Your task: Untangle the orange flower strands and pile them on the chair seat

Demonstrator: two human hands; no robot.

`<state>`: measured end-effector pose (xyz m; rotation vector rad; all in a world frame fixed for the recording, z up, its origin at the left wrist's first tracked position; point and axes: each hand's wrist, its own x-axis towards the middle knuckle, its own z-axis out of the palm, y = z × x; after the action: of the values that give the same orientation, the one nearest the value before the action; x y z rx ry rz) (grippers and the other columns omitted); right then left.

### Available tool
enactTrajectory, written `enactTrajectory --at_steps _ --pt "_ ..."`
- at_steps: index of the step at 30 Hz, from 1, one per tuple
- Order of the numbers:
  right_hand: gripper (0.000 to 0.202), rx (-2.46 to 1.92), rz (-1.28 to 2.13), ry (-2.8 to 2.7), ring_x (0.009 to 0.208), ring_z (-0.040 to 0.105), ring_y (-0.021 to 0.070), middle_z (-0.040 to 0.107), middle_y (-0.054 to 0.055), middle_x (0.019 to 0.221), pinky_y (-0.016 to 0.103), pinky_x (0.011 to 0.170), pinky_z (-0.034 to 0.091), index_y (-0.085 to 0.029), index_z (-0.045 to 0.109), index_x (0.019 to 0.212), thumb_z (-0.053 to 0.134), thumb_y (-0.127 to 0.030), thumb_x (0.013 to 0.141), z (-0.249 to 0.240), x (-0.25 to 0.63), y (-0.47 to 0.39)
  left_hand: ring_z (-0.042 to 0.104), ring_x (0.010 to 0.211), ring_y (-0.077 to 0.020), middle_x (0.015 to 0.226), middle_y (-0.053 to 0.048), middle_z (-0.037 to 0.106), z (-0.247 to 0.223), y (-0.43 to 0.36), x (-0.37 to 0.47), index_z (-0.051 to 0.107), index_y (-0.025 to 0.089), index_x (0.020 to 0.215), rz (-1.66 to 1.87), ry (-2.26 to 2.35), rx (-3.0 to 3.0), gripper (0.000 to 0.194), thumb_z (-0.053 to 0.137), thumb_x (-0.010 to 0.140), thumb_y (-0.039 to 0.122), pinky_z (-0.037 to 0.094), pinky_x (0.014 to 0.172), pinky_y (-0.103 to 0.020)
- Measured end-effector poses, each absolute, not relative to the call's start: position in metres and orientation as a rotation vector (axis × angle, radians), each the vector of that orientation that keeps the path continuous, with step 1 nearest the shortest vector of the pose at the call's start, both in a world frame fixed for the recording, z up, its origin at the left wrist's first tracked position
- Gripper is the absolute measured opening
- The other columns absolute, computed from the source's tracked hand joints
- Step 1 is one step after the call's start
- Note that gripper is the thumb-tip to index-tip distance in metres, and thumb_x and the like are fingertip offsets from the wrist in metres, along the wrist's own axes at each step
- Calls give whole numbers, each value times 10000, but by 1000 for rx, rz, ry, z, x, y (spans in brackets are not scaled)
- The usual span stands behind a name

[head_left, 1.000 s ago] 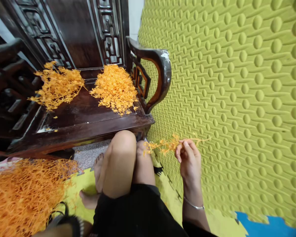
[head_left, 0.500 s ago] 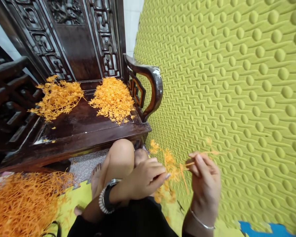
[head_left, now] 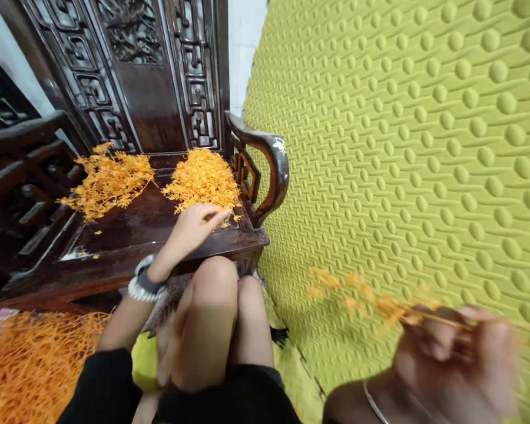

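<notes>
My right hand (head_left: 459,353), blurred by motion at the lower right, is closed round the thin stem of an orange branched sprig (head_left: 357,292) that sticks out to the left. My left hand (head_left: 196,227) hovers at the front of the chair seat, just short of a pile of small orange pieces (head_left: 205,176). Its fingers are curled, with the thumb pressed towards them; whatever is between the tips is hidden or too small to name. Left of that pile lies a looser pile of orange branched sprigs (head_left: 112,179).
A dark carved wooden chair (head_left: 152,106) with a curved armrest (head_left: 278,171) stands ahead. On the floor at lower left is a big heap of thin orange stems (head_left: 30,365). Yellow-green padded matting (head_left: 401,147) with raised bumps covers the right side. My knees (head_left: 216,282) are below the seat.
My left hand has left the sprig and moved up and left to the seat by the right-hand pile. My right hand has swung right and down, still holding the sprig.
</notes>
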<state>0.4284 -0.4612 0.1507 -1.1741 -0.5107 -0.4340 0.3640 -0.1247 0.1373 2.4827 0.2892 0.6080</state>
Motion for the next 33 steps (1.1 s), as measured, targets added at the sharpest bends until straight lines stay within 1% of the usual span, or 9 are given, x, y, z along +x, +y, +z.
enactTrajectory --at_steps 5,9,14,17,19,21,24,28,33 --pt "174 -1033 -349 -555 342 260 70 357 -80 390 256 438 282 -179 650 790 568 -302 882 152 423 -426 519 631 -188 597 -53 594 113 -77 442 598 165 579 359 735 2662 419 618 783 531 287 592 -281" --pt "193 -1014 -282 -536 369 237 68 330 -76 423 264 468 291 -192 617 785 525 -302 914 153 414 -418 580 780 -214 837 -99 682 109 -83 448 649 152 785 494 721 2638 377 629 788 528 363 674 -277" --pt "277 -1011 -191 -590 363 190 88 273 -67 419 279 450 243 -230 587 743 442 -341 952 155 409 -412 588 976 -203 1007 -69 681 142 -162 403 645 186 959 740 -137 2308 344 537 873 502 419 903 -336" --pt "319 -1026 -158 -712 327 162 89 246 -74 393 270 412 225 -236 502 673 425 -374 951 154 410 -407 513 1167 -234 1247 -97 595 158 -215 373 539 199 1208 668 -527 2206 546 648 784 526 381 1015 -396" --pt "342 -1044 -195 -769 311 154 90 233 -76 379 267 401 227 -232 442 645 421 -392 946 151 410 -406 535 1093 -235 1171 -108 603 159 -239 360 531 171 1156 712 -448 2189 581 683 740 547 416 960 -389" --pt "344 -1034 -244 -805 310 169 91 235 -75 381 270 411 249 -229 413 641 417 -391 944 147 409 -407 553 941 -211 992 -70 610 154 -252 354 552 175 979 705 -294 2187 492 692 716 567 449 849 -358" --pt "317 -1030 -201 -849 331 274 107 335 -60 407 283 452 306 -231 437 691 354 -352 972 140 408 -410 549 866 -182 905 -24 592 140 -259 353 556 193 864 470 -336 2156 425 719 693 546 450 788 -322" --pt "270 -1074 -116 -946 463 471 145 544 -16 525 326 584 399 -238 532 838 335 -338 993 132 407 -415 581 941 -187 1015 -61 622 124 -263 358 583 177 1023 337 -324 1940 317 668 788 372 461 846 -330" --pt "211 -1213 -304 -944 877 574 248 562 21 522 436 791 439 -266 636 871 458 -342 956 125 408 -422 591 1099 -222 1143 -89 635 125 -259 363 584 191 1109 132 -297 1342 375 685 769 311 457 959 -365"
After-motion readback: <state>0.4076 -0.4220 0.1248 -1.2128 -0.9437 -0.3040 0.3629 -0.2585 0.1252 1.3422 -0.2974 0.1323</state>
